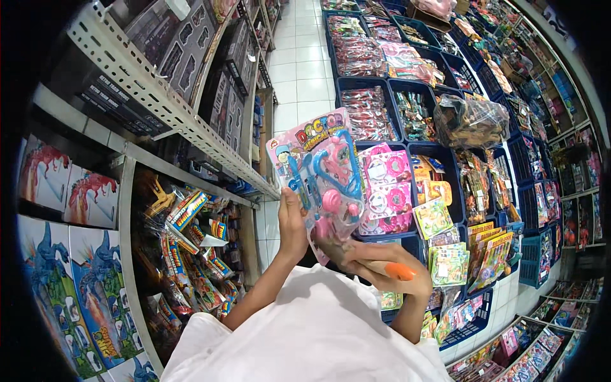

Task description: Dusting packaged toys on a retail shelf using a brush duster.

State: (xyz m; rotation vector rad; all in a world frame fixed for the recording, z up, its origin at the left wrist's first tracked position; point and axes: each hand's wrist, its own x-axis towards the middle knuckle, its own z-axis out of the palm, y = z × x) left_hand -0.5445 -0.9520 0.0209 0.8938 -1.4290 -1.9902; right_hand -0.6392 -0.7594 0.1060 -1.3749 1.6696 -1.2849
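A toy doctor kit (pixel 331 172) in a clear blister on a pink card is held up in front of my chest. Blue and pink plastic pieces show through its wrap. My left hand (pixel 292 224) grips the card's left edge, thumb up along the front. At the lower end, my right hand (pixel 385 264) is closed on the bottom of the pack; its fingertips are partly hidden. An orange oval patch (pixel 400 271) shows on the back of that hand; I cannot tell what it is.
Blue crates (pixel 439 153) of packaged toys stand in rows to the right, one holding a large clear-wrapped bundle (pixel 471 121). On the left, a perforated metal shelf post (pixel 172 95) rises beside boxed toys (pixel 105 286) and bagged toys (pixel 191 248). A white-tiled aisle (pixel 296 70) runs ahead.
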